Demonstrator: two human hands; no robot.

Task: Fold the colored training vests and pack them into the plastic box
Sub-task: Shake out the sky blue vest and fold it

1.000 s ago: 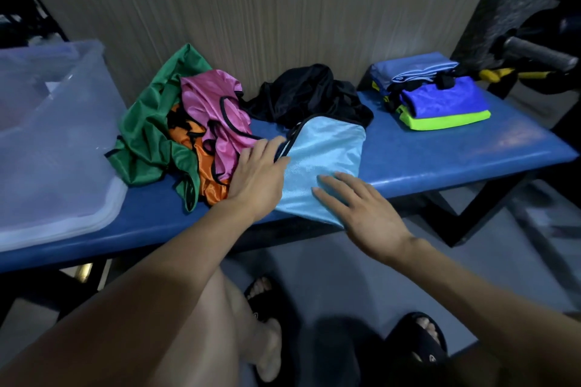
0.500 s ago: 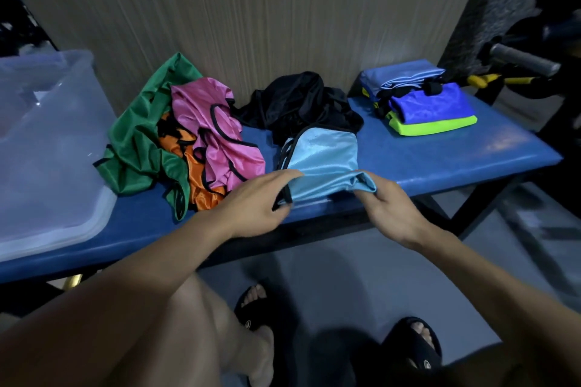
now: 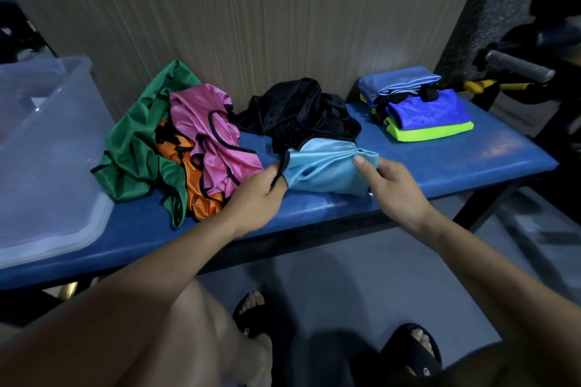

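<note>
Both hands pinch the light blue vest, left hand at its left end, right hand at its right. Its long axis runs left-right along the bench; plastic box sits far left, nearer the left hand.

The translucent plastic box at nine o'clock runs off the left edge, so its full width and contents cannot be told. The crumpled orange vest lies mostly buried under the shiny pink vest and the dark green vest. The black vest at twelve o'clock is too dark to read its folds. In the folded stack at two o'clock, a neon-green vest shows only its edge beneath the royal-blue vest. The left hand hides its fingertips behind the light-blue satin vest. The grey cylindrical handle at two o'clock is blurred.
</note>
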